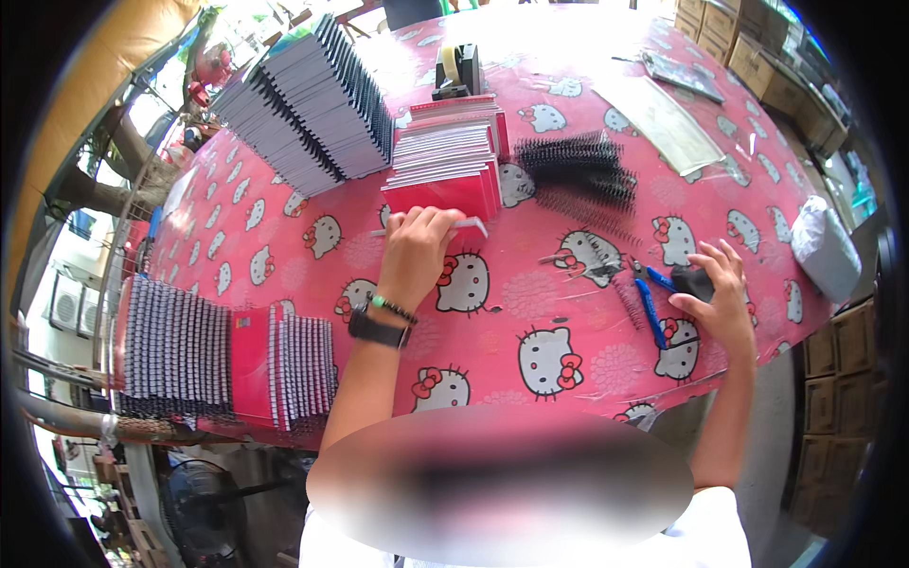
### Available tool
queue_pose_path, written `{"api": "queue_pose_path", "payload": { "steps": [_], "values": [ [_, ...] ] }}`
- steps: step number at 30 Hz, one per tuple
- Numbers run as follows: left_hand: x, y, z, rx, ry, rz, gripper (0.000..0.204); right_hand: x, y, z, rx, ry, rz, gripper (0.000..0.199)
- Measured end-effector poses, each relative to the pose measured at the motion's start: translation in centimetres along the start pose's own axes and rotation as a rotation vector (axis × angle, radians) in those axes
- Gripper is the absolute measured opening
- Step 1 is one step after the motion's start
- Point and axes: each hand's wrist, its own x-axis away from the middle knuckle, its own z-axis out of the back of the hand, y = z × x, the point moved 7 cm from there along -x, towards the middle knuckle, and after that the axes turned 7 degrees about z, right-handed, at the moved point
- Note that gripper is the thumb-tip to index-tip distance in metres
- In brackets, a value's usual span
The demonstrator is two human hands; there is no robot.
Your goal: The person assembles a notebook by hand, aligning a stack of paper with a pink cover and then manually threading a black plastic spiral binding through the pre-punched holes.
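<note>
My left hand is closed on the edge of a thin white-paged booklet, just in front of a stack of pink-covered booklets. A dark watch and a beaded bracelet are on that wrist. At the right, my right hand has its fingers spread around a small black object; its kind is unclear and the palm partly covers it. Blue-handled pliers lie just left of this hand. Beside them is a loose black spiral coil. A pile of black spiral coils rests farther back.
Tall stacks of spiral-bound notebooks stand at the back left, with more bound notebooks near the left edge. A tape dispenser sits behind the booklets. A white-wrapped bundle is at the right edge of the pink patterned table.
</note>
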Motion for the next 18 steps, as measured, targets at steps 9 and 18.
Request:
{"api": "queue_pose_path", "payload": {
  "steps": [9, 18],
  "values": [
    [9.8, 8.4, 3.9, -0.020, -0.188, 0.036, 0.015, -5.6, -9.3, -7.3, 0.075, -0.078, 0.081, 0.024],
    [11.6, 8.5, 4.8, 0.034, -0.140, 0.042, 0.012, -2.8, -18.7, -4.8, -0.697, -0.127, 0.274, 0.021]
  ]
}}
